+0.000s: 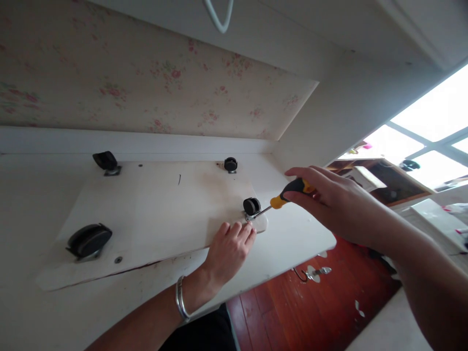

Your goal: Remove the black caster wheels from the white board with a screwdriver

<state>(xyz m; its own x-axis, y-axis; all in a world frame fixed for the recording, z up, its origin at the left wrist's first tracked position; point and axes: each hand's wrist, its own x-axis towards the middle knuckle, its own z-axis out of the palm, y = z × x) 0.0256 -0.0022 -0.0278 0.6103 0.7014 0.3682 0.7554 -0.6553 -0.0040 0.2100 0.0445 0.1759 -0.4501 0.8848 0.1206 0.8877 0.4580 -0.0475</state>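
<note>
A pale wooden board (pixel 157 214) lies flat on a white desk (pixel 292 239), with black caster wheels at its corners. My right hand (pixel 329 200) is closed round the yellow-and-black handle of a screwdriver (pixel 288 193), whose tip meets the base of the near-right caster (pixel 251 206). My left hand (pixel 230 248) rests with its fingers flat on the board's edge just below that caster. A silver bangle sits on my left wrist.
Other casters stand at the board's far right (pixel 230 165), far left (pixel 106 162) and near left (pixel 88 240). Floral wallpaper backs the desk. Red wooden floor (pixel 310 302) lies below the desk's right edge, with a bright window and shelves beyond.
</note>
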